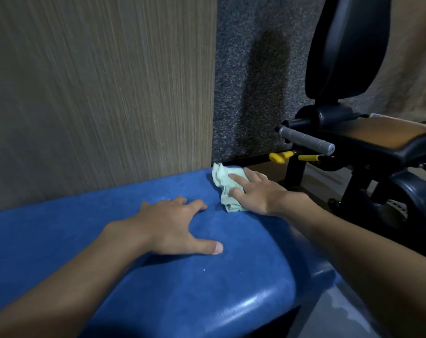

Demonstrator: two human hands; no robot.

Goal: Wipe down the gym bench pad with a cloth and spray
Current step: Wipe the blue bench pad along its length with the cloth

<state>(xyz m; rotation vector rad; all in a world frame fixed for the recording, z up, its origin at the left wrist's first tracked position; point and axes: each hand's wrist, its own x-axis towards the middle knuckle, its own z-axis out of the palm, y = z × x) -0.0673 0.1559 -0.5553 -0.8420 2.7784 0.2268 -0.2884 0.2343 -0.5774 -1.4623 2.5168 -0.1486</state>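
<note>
Head view looks down on both bare hands resting on a blue bench pad (61, 240). Beyond the left hand (173, 228) a wood-grain wall panel (97, 93) rises straight from the pad's far edge, closing that side off. Past the fingertips of the right hand (260, 193) a dark speckled wall (256, 81) stands behind the panel's corner. To the outside of the right hand sits a black gym machine (377, 152), near the pad's end but apart from it. A ribbed grey handle (307, 140) and two yellow levers (280, 156) point toward the hand, with a tall black back pad (348, 45) above.

The right hand lies flat with straight fingers, pressing a pale green cloth (223, 181) onto the pad's far corner. The cloth is crumpled and soft, bunched under the fingers and spilling out on the thumb side. The left hand holds nothing; its fingers are spread and slightly arched, tips and thumb touching the pad, just beside the cloth. The pad is smooth, faintly scuffed, with a rounded, glossy near corner that catches light.

The cloth reaches the corner where the pad meets the panel. The pad's end edge curves away under the right forearm, with pale floor (341, 313) below it. Behind the left wrist the blue surface runs on, open, to the frame's edge.
</note>
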